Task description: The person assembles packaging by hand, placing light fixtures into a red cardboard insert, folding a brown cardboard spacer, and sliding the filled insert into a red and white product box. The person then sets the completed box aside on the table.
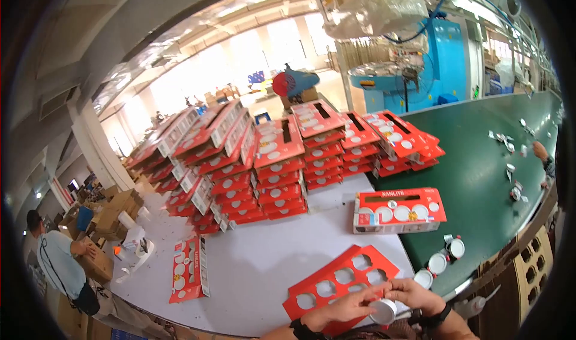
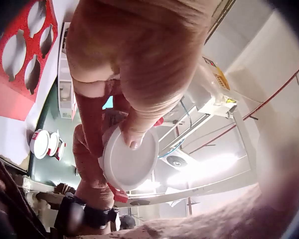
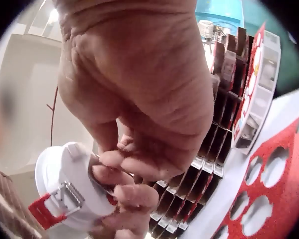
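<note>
A round white downlight with a smooth face is between my two hands at the near edge of the table. My left hand grips it, the thumb pressed on the white face. Beside it, my right hand curls its fingers at the lamp's rim and back, close against the left fingertips. A metal spring clip with a red tag sticks out from the lamp's side. Under the hands lies a red cardboard insert with rows of round holes. Part of the lamp's back is hidden by fingers.
Three white downlights sit at the near edge of the green conveyor belt. A red Xanlite box lies across table and belt. Stacked red boxes fill the back. One flat carton lies left. Another person stands far left.
</note>
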Demonstrator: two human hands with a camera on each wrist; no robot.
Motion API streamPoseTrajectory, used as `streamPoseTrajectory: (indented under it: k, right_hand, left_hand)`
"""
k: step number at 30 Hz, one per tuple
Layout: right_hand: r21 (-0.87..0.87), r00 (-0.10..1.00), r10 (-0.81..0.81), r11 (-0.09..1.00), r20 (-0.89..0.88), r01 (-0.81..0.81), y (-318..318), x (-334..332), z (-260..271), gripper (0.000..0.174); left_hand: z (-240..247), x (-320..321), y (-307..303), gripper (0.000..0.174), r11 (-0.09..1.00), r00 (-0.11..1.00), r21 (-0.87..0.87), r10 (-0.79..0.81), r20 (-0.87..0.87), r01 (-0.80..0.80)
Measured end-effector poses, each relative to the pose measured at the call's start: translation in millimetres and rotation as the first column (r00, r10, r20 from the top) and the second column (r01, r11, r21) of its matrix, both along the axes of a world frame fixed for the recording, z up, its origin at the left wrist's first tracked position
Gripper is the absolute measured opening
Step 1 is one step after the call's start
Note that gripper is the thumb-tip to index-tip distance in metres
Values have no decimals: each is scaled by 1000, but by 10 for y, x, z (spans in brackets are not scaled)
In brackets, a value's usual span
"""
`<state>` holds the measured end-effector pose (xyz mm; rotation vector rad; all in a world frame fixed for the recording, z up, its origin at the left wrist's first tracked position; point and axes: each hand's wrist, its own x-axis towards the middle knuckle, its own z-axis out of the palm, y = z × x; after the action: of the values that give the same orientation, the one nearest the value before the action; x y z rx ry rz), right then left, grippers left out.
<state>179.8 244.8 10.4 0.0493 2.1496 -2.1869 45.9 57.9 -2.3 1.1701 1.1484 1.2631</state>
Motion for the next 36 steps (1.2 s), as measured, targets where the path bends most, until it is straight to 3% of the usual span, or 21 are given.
streamPoseTrajectory:
  k: [3,4,6,8,10,11,12,14,16,18,20,22,24,25,26,28,29,30,32,34,36]
  right_hand:
    - [-120,996,-87,989,-7,86,-22,-12,-240,12]
    - [-116,996,-84,990,-14,82,-24,-9,-294,12]
    - [-267,987,-148,951,59,159,17,-13,-396,12]
    - [-244,979,-194,949,55,201,27,5,-304,13]
    - [-207,941,-330,928,-72,310,24,70,-96,17]
    - [-10,937,-304,952,-173,307,40,103,-114,21]
    - [-9,952,-250,968,-177,253,2,115,-51,27]
    - [245,919,-226,918,-323,311,-18,100,-256,30]
    - [342,947,-234,891,-219,299,-49,173,-131,22]
    - [249,913,-259,906,-315,343,-128,176,-95,22]
    - [258,927,-231,915,-294,310,-116,183,-107,22]
    - [225,919,-268,914,-291,338,-156,188,-154,22]
    - [376,914,-198,865,-353,332,-141,165,-126,19]
    - [181,910,-244,931,-336,317,-178,88,-224,23]
    - [165,943,-270,939,-194,302,-174,116,-269,21]
    - [314,935,-288,885,-210,343,-175,139,-360,23]
    - [406,945,-256,856,-202,319,-182,138,-328,25]
    - [379,935,-273,860,-226,342,-250,131,-255,27]
    - [519,938,-200,790,-284,326,-322,137,-50,28]
    - [492,950,-224,816,-217,304,-335,124,-39,29]
    - [450,949,-253,837,-188,312,-293,99,-136,28]
  left_hand:
    - [70,15,11,44,999,993,16,32,-111,-31]
    - [66,16,33,44,999,992,21,36,-118,-34]
    - [62,11,66,42,997,956,26,74,-284,-70]
    - [58,-5,104,41,989,959,-35,133,-251,-146]
    - [-1,-4,147,41,965,952,-100,215,-216,-241]
    - [-55,-6,179,41,957,925,50,289,-248,-286]
    - [-102,-21,167,41,916,877,200,392,-276,-347]
    - [-109,-27,157,43,934,863,189,354,-362,-303]
    - [97,34,100,45,950,883,103,313,-350,-295]
    - [-10,25,108,45,927,871,139,375,-318,-349]
    - [15,0,89,44,952,883,146,303,-359,-268]
    - [21,7,33,44,952,888,90,306,-342,-293]
    - [-22,33,30,45,954,904,67,298,-306,-291]
    - [-89,44,24,44,939,894,116,344,-288,-324]
    - [-180,28,46,42,930,859,154,366,-358,-333]
    - [-463,79,57,40,885,868,217,453,-202,-412]
    - [-127,73,-28,39,918,911,-120,348,-221,-379]
    - [-64,75,-42,38,916,901,-127,335,-275,-379]
    - [-272,125,-86,37,911,906,-45,401,-137,-410]
    - [-298,122,-61,36,923,924,-57,382,29,-380]
    - [-364,68,-26,38,925,928,-70,372,-24,-373]
